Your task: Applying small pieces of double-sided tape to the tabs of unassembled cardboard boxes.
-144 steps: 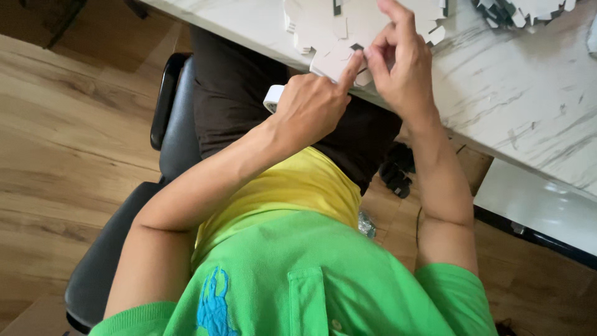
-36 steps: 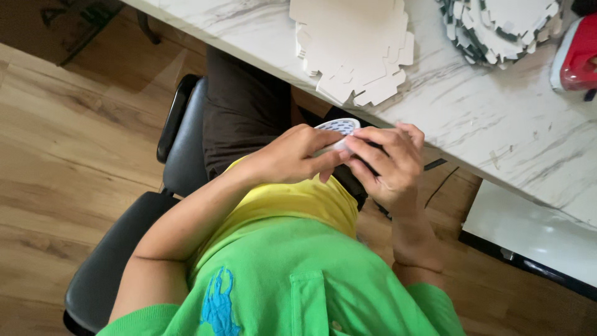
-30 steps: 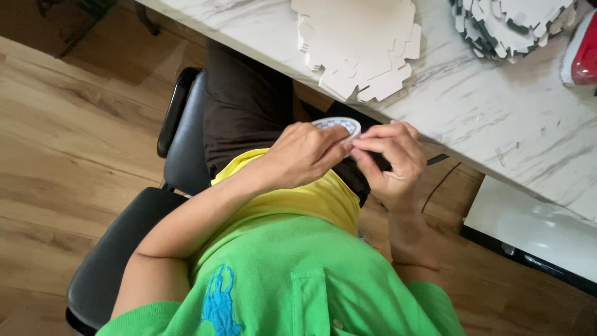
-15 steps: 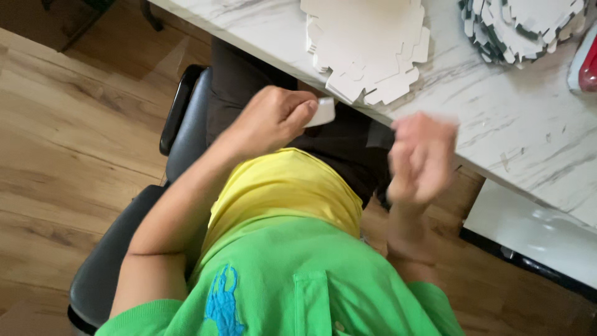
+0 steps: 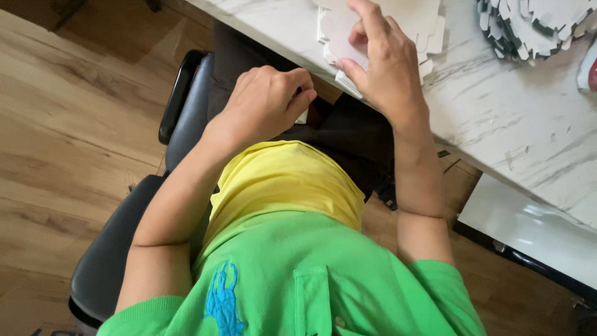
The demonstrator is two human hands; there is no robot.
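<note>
My right hand (image 5: 380, 62) reaches onto a stack of flat white card blanks (image 5: 424, 20) at the near edge of the marble table (image 5: 497, 118). Its thumb is under the stack's edge and its fingers lie on top, pinching a blank. My left hand (image 5: 267, 102) is curled closed above my lap, just below the table edge. A small white piece (image 5: 303, 116) shows only as a sliver under its fingers, mostly hidden.
A fanned pile of notched white card pieces (image 5: 538, 25) lies at the table's top right, with a red and white object (image 5: 589, 70) at the frame edge. I sit on a black chair (image 5: 186, 102) over a wooden floor (image 5: 68, 124). A white board (image 5: 528, 230) lies beneath the table.
Both hands were together at my lap around a small white piece. My right hand has since left it and risen to the card stack on the table; my left hand keeps the piece.
</note>
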